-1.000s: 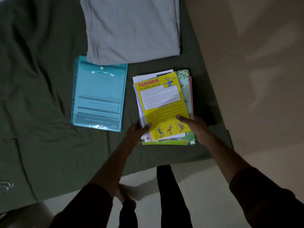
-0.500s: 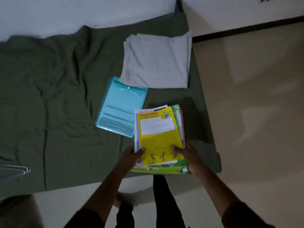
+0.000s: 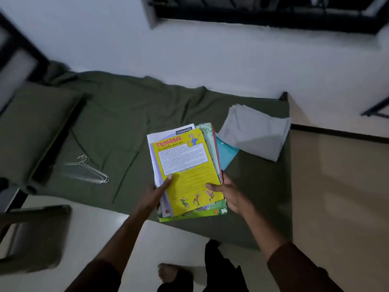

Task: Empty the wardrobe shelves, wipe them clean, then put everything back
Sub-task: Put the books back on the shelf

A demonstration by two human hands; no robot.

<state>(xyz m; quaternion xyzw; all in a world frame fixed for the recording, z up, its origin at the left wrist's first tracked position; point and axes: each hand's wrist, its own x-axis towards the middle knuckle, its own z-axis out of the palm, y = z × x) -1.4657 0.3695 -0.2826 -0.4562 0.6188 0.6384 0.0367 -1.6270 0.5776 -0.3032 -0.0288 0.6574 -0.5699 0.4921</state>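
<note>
Two hands, left hand (image 3: 156, 191) and right hand (image 3: 228, 193), grasp the yellow-topped stack of paper booklets (image 3: 185, 171) above the green bedsheet (image 3: 117, 123); best support it underneath, level.

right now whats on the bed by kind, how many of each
stack of books and papers, held in both hands: 1
teal plastic folder: 1
folded grey cloth: 1
bunch of wire hangers: 1
pillow: 1
total: 5

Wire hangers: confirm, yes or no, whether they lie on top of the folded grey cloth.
No: the wire hangers lie on the green sheet, far from the folded grey cloth.
</note>
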